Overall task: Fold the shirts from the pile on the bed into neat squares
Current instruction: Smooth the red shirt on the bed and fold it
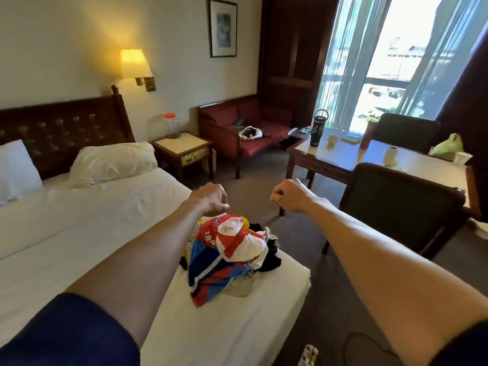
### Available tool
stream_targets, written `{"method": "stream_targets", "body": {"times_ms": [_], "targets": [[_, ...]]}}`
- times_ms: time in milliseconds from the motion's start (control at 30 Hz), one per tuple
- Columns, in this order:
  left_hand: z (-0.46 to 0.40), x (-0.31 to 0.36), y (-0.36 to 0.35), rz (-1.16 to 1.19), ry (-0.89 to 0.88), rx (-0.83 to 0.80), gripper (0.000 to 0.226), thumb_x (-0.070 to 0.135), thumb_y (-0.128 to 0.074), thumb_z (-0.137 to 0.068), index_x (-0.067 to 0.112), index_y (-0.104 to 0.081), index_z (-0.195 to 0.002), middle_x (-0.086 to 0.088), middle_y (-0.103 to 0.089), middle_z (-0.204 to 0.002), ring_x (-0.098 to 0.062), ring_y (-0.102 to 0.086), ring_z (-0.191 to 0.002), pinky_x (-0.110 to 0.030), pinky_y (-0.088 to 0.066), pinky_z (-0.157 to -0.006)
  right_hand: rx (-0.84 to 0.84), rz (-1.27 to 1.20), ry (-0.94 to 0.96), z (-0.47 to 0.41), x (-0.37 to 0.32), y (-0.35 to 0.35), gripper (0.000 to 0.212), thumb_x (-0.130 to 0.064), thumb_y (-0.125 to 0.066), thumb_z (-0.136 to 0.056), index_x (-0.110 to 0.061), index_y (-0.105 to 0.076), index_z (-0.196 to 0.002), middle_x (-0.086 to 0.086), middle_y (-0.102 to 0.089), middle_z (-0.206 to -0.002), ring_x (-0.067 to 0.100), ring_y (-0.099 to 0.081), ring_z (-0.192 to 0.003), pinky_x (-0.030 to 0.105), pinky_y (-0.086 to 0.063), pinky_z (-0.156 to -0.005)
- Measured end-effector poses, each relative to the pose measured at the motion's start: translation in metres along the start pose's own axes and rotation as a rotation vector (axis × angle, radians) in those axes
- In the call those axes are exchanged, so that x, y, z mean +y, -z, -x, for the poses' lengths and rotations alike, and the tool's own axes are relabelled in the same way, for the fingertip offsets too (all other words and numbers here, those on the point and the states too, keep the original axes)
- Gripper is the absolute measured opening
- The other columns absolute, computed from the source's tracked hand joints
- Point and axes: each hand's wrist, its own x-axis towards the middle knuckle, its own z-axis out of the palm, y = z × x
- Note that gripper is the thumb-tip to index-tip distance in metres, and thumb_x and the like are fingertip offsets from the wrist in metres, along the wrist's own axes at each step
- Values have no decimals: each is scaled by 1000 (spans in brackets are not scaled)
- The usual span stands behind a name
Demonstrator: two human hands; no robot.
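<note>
Both hands were curled into loose fists and held nothing: the left hand point(211, 198) and right hand point(289, 196) hung apart above the pile of shirts point(229, 257), heaped at the bed point(79, 233) corner.

Both forearms are bare. A short dark navy fabric sleeve point(71, 331) covers the left upper arm. A dark sleeve edge point(464, 344) shows at the right.

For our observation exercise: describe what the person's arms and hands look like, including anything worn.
Both forearms are bare. The left arm shows a short dark navy sleeve at the upper arm; a dark sleeve edge shows on the right arm. No watch, rings or gloves are visible on the left hand or right hand.
</note>
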Motion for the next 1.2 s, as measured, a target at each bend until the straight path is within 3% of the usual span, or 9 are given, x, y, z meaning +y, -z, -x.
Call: {"method": "stream_targets", "body": {"times_ms": [267, 433, 600, 700, 800, 933, 1033, 1133, 1200], "targets": [[-123, -26, -102, 5, 63, -125, 16, 32, -59, -91, 22, -72, -90, 2, -69, -90, -17, -62, -79, -34, -52, -71, -224, -58, -107, -130, 85, -108, 23, -18, -56, -90, -11, -74, -77, 6, -71, -83, 27, -69, -75, 45, -61, -71], [-192, -54, -182, -4, 96, -158, 23, 24, -50, -91, 23, -71, -102, -2, -71, -101, -24, -66, -94, -39, -53, -80, -365, -61, -128, -193, 126, -206, 30, -26, -52, -93, -9, -69, -77, 10, -67, -82, 26, -66, -74, 43, -59, -71], [-255, -84, -273, 84, 150, -192, 34, 15, -48, -91, 27, -66, -116, -3, -69, -118, -28, -65, -106, -41, -55, -84, -410, -68, -138, -237, 163, -305, 36, -21, -49, -94, -13, -48, -60, 3, -51, -65, 20, -46, -58, 31, -35, -51], [-271, -94, -314, 118, 136, -229, 46, 7, -45, -92, 28, -56, -131, -4, -56, -140, -31, -59, -119, -43, -53, -88, -444, -53, -95, -251, 169, -340, 19, -22, -51, -96, -17, -69, -99, 2, -63, -102, 21, -61, -91, 28, -45, -68], [-283, -105, -356, 116, 132, -308, 62, -6, -46, -87, 27, -45, -139, -4, -42, -152, -34, -56, -122, -46, -53, -87, -496, -23, -58, -267, 179, -377, 46, -27, -56, -97, -20, -48, -142, 2, -44, -147, 26, -52, -126, 38, -48, -95], [-291, -113, -391, 108, 143, -295, 75, -16, -49, -81, 24, -38, -144, -6, -34, -156, -36, -56, -120, -48, -53, -86, -512, 45, -76, -278, 186, -411, 68, -31, -57, -97, -23, -22, -155, 7, -25, -160, 31, -44, -132, 42, -46, -100], [-294, -120, -404, 166, 145, -213, 71, -19, -46, -82, 24, -47, -138, -9, -44, -151, -34, -54, -125, -43, -51, -84, -477, 54, -100, -283, 188, -425, 62, -34, -57, -98, -22, -29, -152, 8, -45, -142, 30, -47, -127, 43, -48, -95], [-297, -126, -406, 206, 120, -137, 45, -12, -51, -88, 25, -58, -113, -10, -58, -131, -32, -58, -118, -36, -45, -73, -325, 27, -84, -287, 187, -428, 24, -32, -56, -96, -18, -61, -115, 5, -61, -114, 30, -56, -112, 44, -44, -86], [-297, -126, -398, 225, 115, -108, 24, -2, -55, -92, 21, -61, -97, -8, -61, -129, -30, -57, -121, -35, -46, -77, -225, -4, -84, -288, 184, -423, 18, -32, -57, -96, -19, -70, -97, 2, -66, -101, 29, -57, -104, 45, -40, -87]]}}
